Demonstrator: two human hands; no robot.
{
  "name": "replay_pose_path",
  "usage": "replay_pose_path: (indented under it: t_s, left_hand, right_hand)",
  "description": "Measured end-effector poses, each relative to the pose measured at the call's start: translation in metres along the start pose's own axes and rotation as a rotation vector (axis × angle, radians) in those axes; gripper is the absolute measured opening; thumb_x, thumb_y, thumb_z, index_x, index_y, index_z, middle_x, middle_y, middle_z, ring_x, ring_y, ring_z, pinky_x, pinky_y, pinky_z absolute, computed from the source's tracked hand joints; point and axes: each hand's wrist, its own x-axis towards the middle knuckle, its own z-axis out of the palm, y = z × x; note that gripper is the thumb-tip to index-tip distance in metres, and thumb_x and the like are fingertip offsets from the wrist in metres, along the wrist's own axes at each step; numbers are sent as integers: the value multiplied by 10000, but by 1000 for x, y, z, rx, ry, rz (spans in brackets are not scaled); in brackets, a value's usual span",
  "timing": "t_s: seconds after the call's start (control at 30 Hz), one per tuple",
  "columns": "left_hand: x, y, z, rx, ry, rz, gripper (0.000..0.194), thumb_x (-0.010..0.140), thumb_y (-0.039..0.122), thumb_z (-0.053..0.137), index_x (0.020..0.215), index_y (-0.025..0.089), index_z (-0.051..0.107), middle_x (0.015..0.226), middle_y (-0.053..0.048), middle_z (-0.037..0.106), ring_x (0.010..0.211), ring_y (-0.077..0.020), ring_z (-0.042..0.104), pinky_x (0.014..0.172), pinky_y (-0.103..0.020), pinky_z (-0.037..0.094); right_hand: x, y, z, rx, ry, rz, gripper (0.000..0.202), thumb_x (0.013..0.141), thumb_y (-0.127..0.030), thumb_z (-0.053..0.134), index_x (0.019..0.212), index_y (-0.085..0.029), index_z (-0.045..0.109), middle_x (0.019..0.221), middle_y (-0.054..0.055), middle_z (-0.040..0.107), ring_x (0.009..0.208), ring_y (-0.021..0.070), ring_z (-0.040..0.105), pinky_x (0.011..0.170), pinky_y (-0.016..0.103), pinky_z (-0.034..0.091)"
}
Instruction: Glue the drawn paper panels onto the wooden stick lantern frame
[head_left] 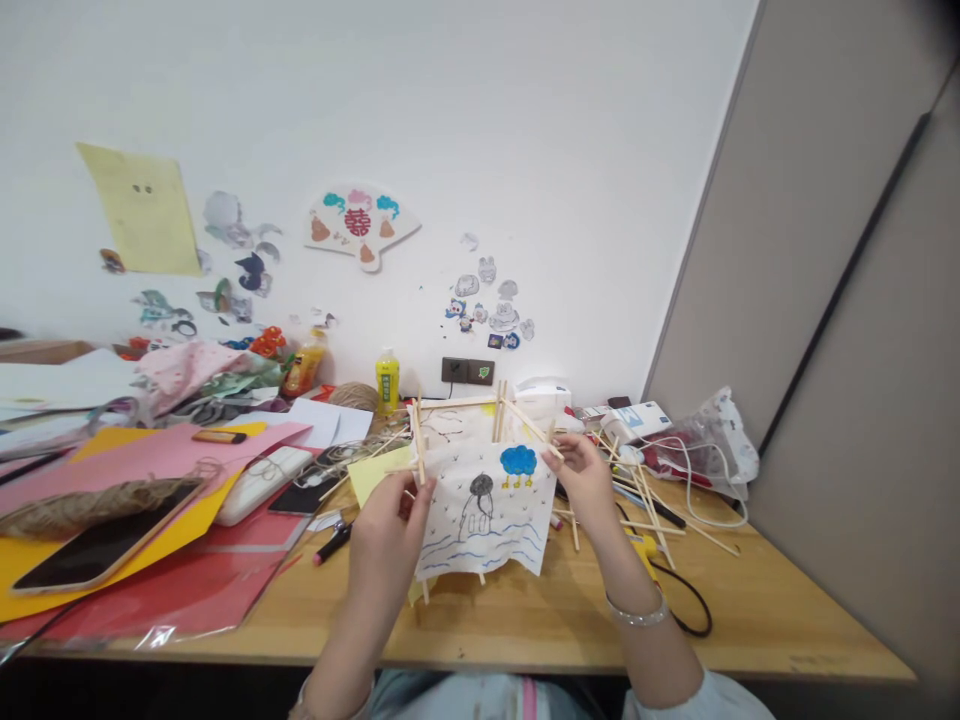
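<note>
A: Where are the hands?
B: Raised over the front middle of a light-brown wooden bench [555, 628], with a white paper sheet [487, 515] between them, drawn with a blue cloud and wavy lines.
A: What else lies on the bench?
B: A dark-screened phone [105, 545] on yellow and red sheets at the left, a yellow bottle [388, 383] at the back, loose pale sticks [651, 505] at the right.
A: And the room?
B: A white wall [540, 140] bearing a fan-shaped paper cutout [360, 225]; grey panels [795, 260] rightward.
A: How open are the hands?
B: Both narrow: the left hand [388, 524] pinches the sheet's left edge against a pale wooden stick frame [459, 404]; the right hand [588, 480] pinches near its upper right corner.
</note>
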Motion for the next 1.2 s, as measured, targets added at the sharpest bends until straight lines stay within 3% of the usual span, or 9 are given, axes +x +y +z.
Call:
replay_pose_path:
  t_s: [0.23,0.43,0.5,0.6,0.77,1.03,1.2]
  left_hand:
    - [12,-4,-2,10,-20,14,297,840,447,439,679,203,488,606,15,518,553,-137,497,560,-253,381]
    - [22,-15,-6,-27,-80,-31,321,835,511,445,803,202,526,682,16,548,566,-144,518,553,-259,386]
    - [26,-19,-7,-49,-87,-38,334,842,525,443,802,203,526,674,22,537,567,-144,513,549,-257,380]
    - [33,-24,-4,-106,-42,-42,337,865,518,419,837,203,535,708,13,559,632,-156,530,587,-259,393]
    - [43,-31,6,-145,66,-35,332,889,489,402,943,199,555,821,-16,613,758,-185,559,681,-285,412]
    - [52,-45,14,-233,176,-35,324,880,459,404,968,188,559,881,-40,620,836,-204,559,755,-309,427]
    - [62,-61,17,-345,258,-29,306,850,449,438,937,187,572,898,-36,612,875,-200,551,809,-312,422]
  right_hand:
    - [3,-10,5,-46,13,-30,319,649,-451,713,805,-189,620,764,42,666,712,198,623,668,347,513]
    - [-2,-20,13,-112,46,-92,261,687,-404,708,812,-191,624,790,29,632,701,175,581,672,330,483]
    - [-2,-24,14,-131,43,-113,293,697,-390,703,904,-196,630,797,18,617,681,165,566,661,324,477]
    - [2,-30,17,-185,-24,-222,362,761,-358,647,1091,-217,605,865,25,617,726,167,570,684,322,483]
    - [10,-40,24,-248,-156,-429,216,840,-327,575,1013,-216,643,917,46,643,832,185,590,720,318,496]
    - [8,-59,39,-250,-129,-549,167,850,-269,564,992,-215,632,847,29,631,784,181,586,684,309,489]
    - [-19,-76,58,-275,-15,-641,236,844,-156,506,1038,-227,619,848,36,612,762,190,568,680,335,490]
